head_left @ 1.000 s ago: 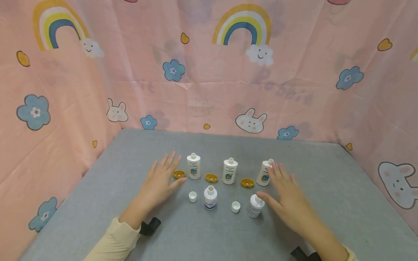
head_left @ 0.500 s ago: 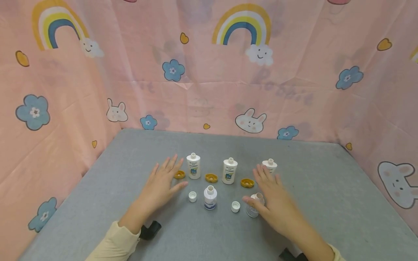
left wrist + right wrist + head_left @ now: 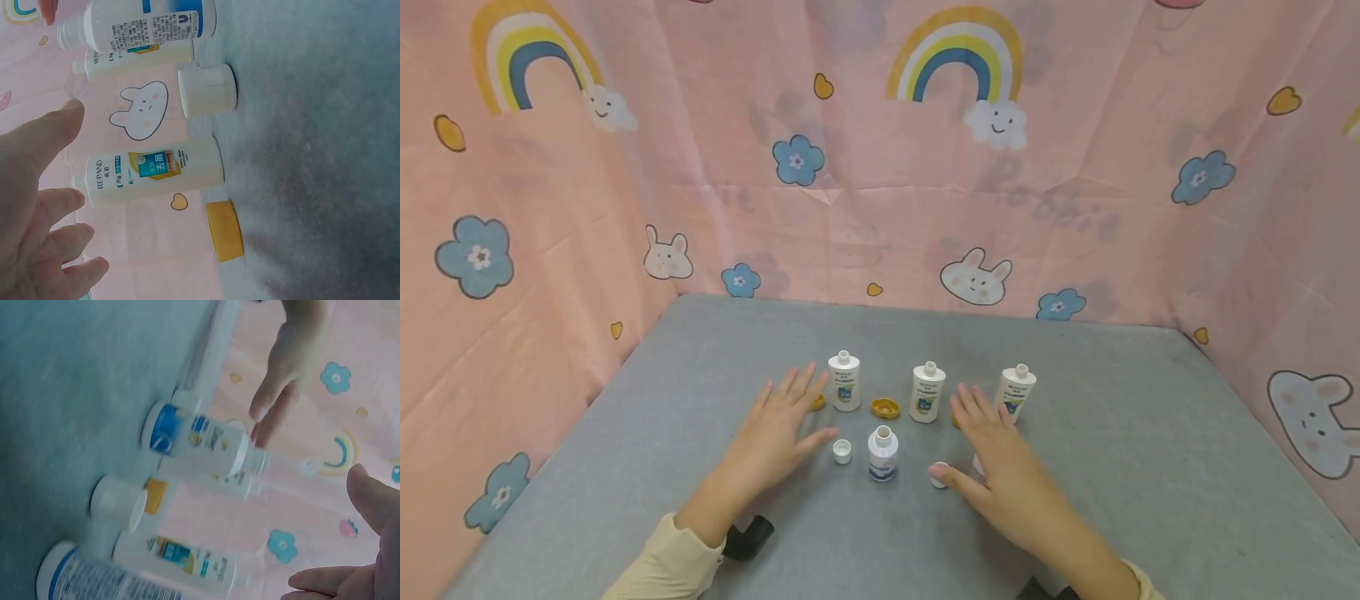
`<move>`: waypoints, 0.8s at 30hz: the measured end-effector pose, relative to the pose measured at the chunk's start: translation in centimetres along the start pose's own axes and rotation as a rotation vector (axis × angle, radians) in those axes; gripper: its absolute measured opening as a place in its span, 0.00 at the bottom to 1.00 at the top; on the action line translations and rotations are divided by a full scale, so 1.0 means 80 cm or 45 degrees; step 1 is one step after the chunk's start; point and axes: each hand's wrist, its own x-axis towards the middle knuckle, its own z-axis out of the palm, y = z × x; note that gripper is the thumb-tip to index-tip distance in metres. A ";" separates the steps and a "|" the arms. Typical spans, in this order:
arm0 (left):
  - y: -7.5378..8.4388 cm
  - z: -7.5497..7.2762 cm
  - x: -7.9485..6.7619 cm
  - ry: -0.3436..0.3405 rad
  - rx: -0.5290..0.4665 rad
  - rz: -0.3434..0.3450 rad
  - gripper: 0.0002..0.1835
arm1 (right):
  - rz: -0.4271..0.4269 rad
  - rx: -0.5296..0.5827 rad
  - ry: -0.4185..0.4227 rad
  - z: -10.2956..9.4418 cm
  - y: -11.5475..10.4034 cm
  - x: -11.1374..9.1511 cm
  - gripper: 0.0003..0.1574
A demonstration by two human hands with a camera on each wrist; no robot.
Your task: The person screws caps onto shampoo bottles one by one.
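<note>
Both hands hover with fingers spread and hold nothing. The left hand is nearest a yellow cap, which it partly covers, and a white screw cap. Its thumb points toward an uncapped small white bottle. The right hand hides most of a second small white bottle and part of another yellow cap. Its thumb overlaps a white screw cap. Behind stand three taller uncapped white bottles: left, middle and right. The left wrist view shows REPAND on a tall bottle's label.
A yellow cap lies between the left and middle tall bottles. Grey cloth covers the table. A pink printed curtain rises along its back and sides.
The right hand has moved left, off the right tall bottle and over the second small bottle and cap. The left hand has drifted slightly right and toward the person. Bottles and caps have not moved.
</note>
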 end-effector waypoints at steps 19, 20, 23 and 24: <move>0.010 0.008 -0.006 -0.055 -0.068 0.031 0.42 | 0.052 0.268 -0.110 0.027 -0.023 0.012 0.55; 0.011 0.009 -0.006 -0.053 -0.076 0.036 0.43 | 0.056 0.277 -0.119 0.028 -0.023 0.012 0.55; 0.012 0.011 -0.008 -0.053 -0.105 0.051 0.43 | 0.059 0.299 -0.135 0.032 -0.024 0.013 0.56; 0.012 0.012 -0.008 -0.051 -0.115 0.059 0.43 | 0.061 0.313 -0.138 0.033 -0.024 0.014 0.55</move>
